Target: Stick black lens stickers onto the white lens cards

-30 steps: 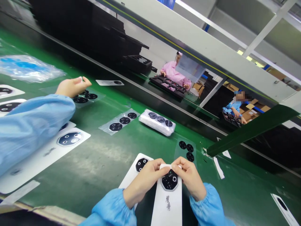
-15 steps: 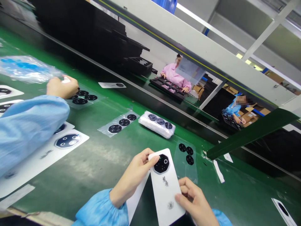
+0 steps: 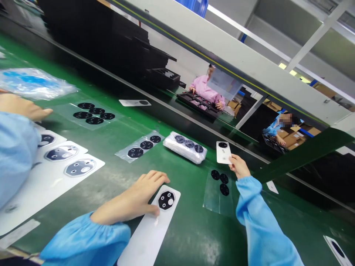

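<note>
My right hand [image 3: 239,166] is stretched out to the far side of the bench, pinching the lower corner of a white phone back panel [image 3: 223,157] with a black camera patch. Nearer to me, another white phone back panel [image 3: 155,225] lies on the green surface, its dark octagonal camera patch showing several rings. My left hand [image 3: 135,197] rests at that panel's left edge with its fingers spread and the thumb touching it. Between the hands and beyond lies a clear sheet of black camera stickers [image 3: 219,201], close below the panel in my right hand.
A wrapped stack of sticker sheets [image 3: 185,149] and a loose sticker sheet [image 3: 140,146] lie mid-bench. At left, a co-worker's hand [image 3: 22,106] reaches over overlapping white panels [image 3: 63,184]. A green post [image 3: 305,157] slants up at right. Other people work behind.
My right hand has carried the panel away from me to the far right. My left hand has let go of it and moved down-left to the other panel. The co-worker's hand has moved left.
</note>
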`<state>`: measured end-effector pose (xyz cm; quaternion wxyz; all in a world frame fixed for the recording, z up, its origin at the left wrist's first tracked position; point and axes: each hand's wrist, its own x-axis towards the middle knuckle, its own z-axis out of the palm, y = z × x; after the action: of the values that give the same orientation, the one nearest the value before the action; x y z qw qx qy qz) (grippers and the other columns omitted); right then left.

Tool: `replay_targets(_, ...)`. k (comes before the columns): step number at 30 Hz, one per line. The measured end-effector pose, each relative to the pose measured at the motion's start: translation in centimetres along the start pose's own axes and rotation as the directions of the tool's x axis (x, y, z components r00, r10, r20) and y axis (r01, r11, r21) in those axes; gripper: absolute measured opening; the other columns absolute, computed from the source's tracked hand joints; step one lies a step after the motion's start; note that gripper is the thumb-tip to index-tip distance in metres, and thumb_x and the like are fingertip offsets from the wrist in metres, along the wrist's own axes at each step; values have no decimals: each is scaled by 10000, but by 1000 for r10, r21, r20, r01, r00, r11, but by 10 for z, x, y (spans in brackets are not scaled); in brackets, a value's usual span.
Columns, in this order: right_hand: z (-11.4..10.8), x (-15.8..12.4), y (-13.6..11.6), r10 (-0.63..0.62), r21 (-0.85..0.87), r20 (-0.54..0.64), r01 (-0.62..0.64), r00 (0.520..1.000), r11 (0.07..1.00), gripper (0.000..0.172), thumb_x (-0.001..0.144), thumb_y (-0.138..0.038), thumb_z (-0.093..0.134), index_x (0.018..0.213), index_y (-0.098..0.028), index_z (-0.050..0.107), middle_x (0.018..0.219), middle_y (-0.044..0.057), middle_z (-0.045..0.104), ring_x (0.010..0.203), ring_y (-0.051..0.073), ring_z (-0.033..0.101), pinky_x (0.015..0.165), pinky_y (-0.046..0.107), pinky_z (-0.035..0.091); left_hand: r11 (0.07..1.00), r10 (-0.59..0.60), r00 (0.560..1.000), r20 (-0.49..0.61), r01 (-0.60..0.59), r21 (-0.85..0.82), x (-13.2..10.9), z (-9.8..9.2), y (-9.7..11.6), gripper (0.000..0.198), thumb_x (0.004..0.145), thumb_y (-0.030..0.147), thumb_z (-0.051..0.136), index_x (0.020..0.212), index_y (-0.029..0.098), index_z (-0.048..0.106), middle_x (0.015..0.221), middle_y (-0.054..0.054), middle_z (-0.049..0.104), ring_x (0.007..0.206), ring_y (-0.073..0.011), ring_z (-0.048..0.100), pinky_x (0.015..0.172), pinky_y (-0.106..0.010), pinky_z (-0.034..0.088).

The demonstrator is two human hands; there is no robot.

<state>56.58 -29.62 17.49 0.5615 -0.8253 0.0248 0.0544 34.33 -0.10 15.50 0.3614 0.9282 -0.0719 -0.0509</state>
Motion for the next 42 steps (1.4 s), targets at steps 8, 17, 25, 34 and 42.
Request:
replay_targets(8,25,54,13,29,-317,19,-21,999,948,301,912,-310,554,1172,-160,543,1143,75,588,936,191,615,782,384,534,987,-72,984,166,46,151,12,2,15,621,490,59,736,1055,169,502,1113,-77,504,1071,-297,433,937,-414,321)
replay_targets(17,-40,-26,38,-83,-642,344,299,935,706,158,746,-228,716,881,-191,643,934,4,612,811,150,580,800,338,473,976,-29,976,218,75,-206,9,-6,8,462,619,112,615,1034,224,445,1021,-2,489,904,-214,516,744,-285,403)
replay_targets(25,-37,-47,59,-13,-699,425,338,905,630,379,594,-184,773,890,-228,541,878,-26,516,739,128,513,703,266,433,425,168,972,167,81,-901,11,25,36,607,735,207,664,1195,263,272,989,-6,610,877,-187,607,732,-313,479)
replay_targets(34,-33,-29,68,36,-702,449,328,893,632,262,707,-207,712,859,-165,502,871,-13,505,709,116,498,659,271,440,278,130,977,168,127,-952,6,48,51,570,750,245,661,1233,221,357,1083,-60,651,969,-194,604,812,-315,437)
replay_targets(42,-32,-48,67,-71,-710,381,341,922,616,388,585,-166,726,879,-236,483,891,-22,477,757,143,505,706,275,450,257,59,976,208,186,-948,5,44,55,635,705,242,678,1258,213,367,1134,-74,641,1030,-229,598,878,-359,418)
